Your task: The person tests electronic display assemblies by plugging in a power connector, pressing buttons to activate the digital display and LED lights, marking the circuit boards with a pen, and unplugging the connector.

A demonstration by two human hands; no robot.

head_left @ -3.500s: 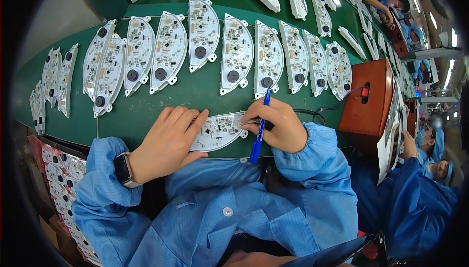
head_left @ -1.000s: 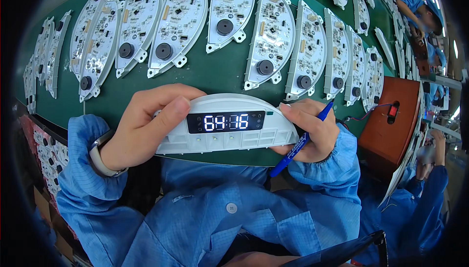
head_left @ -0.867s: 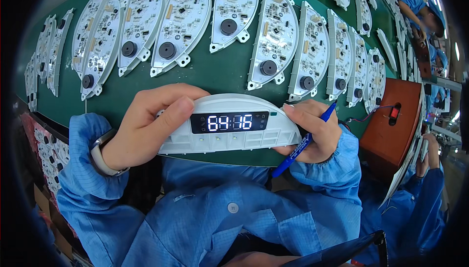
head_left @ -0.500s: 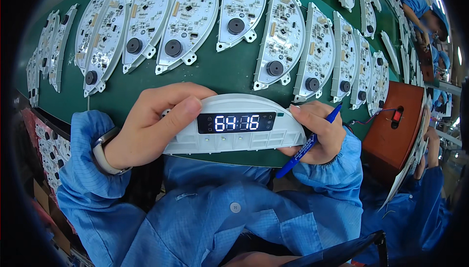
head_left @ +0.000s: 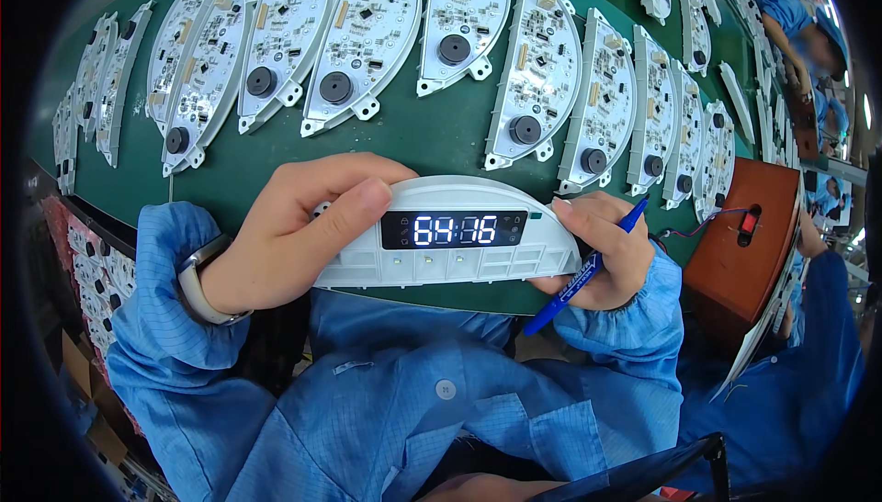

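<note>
LED display module (head_left: 441, 268) now flipped, lit digits (head_left: 455, 230) readable, at near edge of bench (head_left: 441, 125): left hand (head_left: 294, 236) pinches one end, right hand (head_left: 593, 225) the other plus blue marker (head_left: 579, 279).

housing (head_left: 478, 268): matt white plastic | display window (head_left: 454, 230): glossy, dark | marker (head_left: 586, 266): smooth blue plastic | smock (head_left: 395, 415): woven cloth

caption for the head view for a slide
Left hand and right hand hold a white panel, display lit, blue pen in the right; circuit boards line the green table beyond.
</note>
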